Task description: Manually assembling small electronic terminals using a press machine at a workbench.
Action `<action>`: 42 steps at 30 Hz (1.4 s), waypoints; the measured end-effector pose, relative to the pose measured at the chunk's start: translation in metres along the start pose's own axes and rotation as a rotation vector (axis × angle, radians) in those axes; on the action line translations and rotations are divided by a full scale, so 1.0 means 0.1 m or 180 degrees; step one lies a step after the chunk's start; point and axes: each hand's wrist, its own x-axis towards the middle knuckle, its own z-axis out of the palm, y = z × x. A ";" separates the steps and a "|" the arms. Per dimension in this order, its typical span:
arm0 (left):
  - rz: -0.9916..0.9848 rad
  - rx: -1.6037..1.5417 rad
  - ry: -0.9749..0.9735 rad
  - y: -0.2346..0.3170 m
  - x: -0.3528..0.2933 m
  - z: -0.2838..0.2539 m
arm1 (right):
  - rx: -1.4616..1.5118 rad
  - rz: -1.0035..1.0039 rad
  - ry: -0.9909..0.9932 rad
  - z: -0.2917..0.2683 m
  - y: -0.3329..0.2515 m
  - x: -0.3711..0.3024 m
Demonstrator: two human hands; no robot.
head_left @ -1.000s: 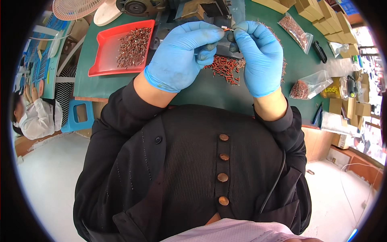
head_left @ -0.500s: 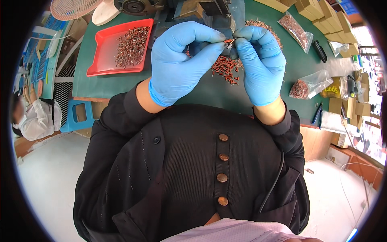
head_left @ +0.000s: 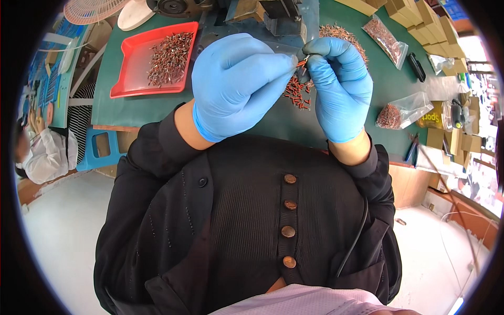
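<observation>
I see both gloved hands raised above the green bench (head_left: 147, 110), fingertips meeting. The left hand (head_left: 236, 84) and right hand (head_left: 338, 86) each pinch one end of a small reddish part (head_left: 301, 63), grips clamped on it. Below them a loose pile (head_left: 296, 92) of like parts lies on the bench. A red tray (head_left: 131, 79) holding more sits well left.
</observation>
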 end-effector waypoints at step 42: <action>-0.2017 0.0585 -0.0715 -0.54 -0.67 0.12 | -0.5556 0.1176 -0.0821 -1.39 0.57 -0.63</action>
